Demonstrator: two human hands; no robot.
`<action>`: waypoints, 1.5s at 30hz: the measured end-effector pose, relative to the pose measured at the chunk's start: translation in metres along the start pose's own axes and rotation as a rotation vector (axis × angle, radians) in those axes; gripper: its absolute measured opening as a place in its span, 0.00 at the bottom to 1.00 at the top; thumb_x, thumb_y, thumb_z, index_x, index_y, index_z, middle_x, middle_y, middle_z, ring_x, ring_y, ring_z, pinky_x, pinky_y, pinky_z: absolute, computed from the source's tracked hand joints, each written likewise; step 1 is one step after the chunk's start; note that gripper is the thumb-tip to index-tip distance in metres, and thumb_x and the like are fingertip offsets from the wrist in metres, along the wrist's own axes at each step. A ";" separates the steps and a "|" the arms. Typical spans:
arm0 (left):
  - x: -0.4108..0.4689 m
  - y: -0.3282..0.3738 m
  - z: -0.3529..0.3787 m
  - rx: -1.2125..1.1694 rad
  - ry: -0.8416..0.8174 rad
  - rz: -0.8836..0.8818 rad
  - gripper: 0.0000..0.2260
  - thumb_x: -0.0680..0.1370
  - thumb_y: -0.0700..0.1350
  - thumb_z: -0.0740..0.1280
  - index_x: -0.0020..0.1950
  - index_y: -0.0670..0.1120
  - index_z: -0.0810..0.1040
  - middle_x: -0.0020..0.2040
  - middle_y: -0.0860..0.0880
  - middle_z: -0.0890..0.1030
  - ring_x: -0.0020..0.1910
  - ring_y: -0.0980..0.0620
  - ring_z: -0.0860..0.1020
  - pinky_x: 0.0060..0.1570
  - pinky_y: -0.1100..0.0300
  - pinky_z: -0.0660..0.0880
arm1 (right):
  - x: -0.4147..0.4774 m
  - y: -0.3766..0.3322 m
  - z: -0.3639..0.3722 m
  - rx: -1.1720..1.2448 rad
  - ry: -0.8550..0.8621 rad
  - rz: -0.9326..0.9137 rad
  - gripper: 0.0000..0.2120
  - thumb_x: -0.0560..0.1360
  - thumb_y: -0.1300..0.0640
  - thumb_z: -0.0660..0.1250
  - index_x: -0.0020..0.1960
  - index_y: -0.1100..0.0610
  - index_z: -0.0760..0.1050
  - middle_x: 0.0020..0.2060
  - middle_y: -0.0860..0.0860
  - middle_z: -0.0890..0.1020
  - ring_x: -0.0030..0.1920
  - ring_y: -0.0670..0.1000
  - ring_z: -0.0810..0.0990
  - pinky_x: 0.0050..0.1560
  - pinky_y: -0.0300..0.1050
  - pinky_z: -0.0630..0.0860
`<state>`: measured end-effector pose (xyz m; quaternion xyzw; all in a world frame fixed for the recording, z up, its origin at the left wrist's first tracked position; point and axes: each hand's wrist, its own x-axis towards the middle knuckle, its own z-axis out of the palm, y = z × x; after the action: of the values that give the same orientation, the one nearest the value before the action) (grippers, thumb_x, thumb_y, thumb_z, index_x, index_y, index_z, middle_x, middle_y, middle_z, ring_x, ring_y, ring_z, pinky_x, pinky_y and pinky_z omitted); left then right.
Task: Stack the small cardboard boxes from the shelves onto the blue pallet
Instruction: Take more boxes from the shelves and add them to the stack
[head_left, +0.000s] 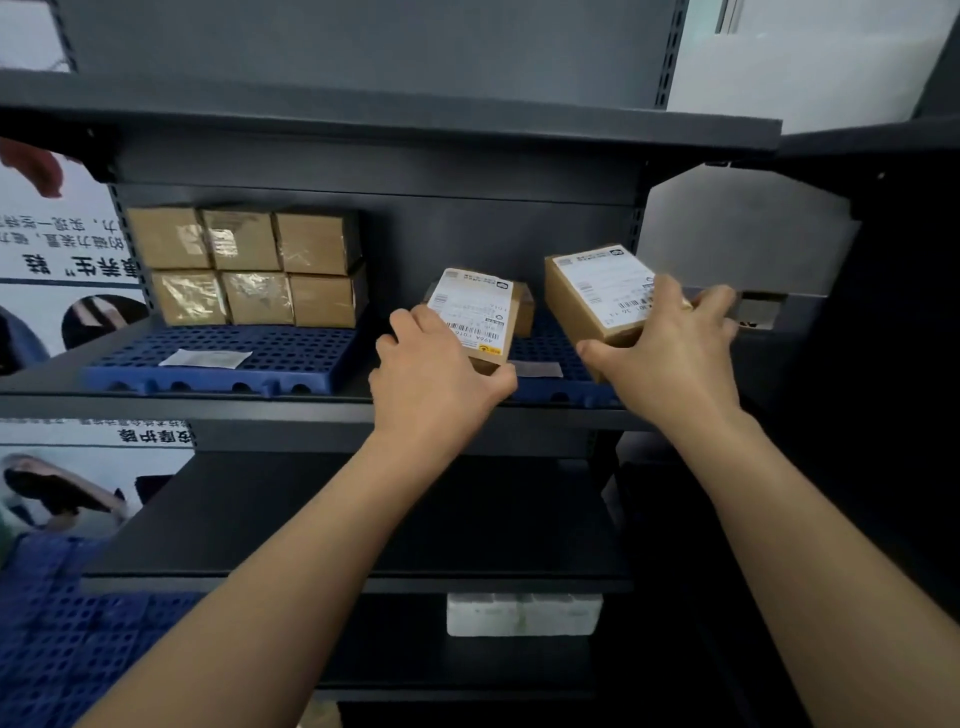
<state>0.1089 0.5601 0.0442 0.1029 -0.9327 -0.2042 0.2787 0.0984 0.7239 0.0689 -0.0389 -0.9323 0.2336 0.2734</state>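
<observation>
Two small cardboard boxes with white shipping labels are in my hands at the middle shelf. My left hand (436, 379) grips the near end of the left labelled box (475, 306), tilted up off a blue pallet (550, 358). My right hand (670, 348) holds the right labelled box (592, 296), lifted and tilted above that pallet. Another small brown box (524, 306) stands behind the left one. Several taped boxes (249, 265) are stacked in two rows at the back of a second blue pallet (228, 364) to the left.
A paper slip (205, 358) lies on the left pallet. The dark metal shelf board (363, 130) hangs close overhead. A white foam block (524, 613) sits on a lower shelf. More blue pallet grid (57, 649) lies at the lower left, and another person's hand (31, 166) shows at the far left.
</observation>
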 end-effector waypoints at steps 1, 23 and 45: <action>0.006 0.002 0.004 0.002 0.004 0.004 0.40 0.68 0.63 0.67 0.68 0.39 0.59 0.62 0.43 0.65 0.60 0.43 0.67 0.49 0.51 0.71 | 0.007 0.002 0.004 -0.001 -0.001 0.006 0.38 0.69 0.44 0.72 0.71 0.55 0.57 0.67 0.58 0.57 0.67 0.62 0.59 0.58 0.52 0.70; 0.144 -0.007 0.073 -0.062 -0.022 0.164 0.36 0.68 0.64 0.67 0.65 0.41 0.64 0.61 0.44 0.66 0.61 0.43 0.67 0.50 0.51 0.71 | 0.155 0.011 0.132 -0.016 -0.104 0.182 0.38 0.69 0.44 0.72 0.69 0.61 0.61 0.65 0.61 0.59 0.65 0.64 0.60 0.61 0.52 0.68; 0.175 -0.010 0.085 -0.021 0.085 0.083 0.37 0.68 0.63 0.68 0.65 0.38 0.64 0.61 0.41 0.68 0.61 0.40 0.69 0.54 0.51 0.71 | 0.218 0.027 0.190 -0.120 -0.281 0.179 0.44 0.69 0.34 0.66 0.72 0.62 0.58 0.65 0.62 0.63 0.64 0.60 0.62 0.63 0.49 0.62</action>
<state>-0.0824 0.5256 0.0587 0.0696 -0.9214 -0.1976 0.3272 -0.1882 0.7123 0.0228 -0.1050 -0.9664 0.2042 0.1158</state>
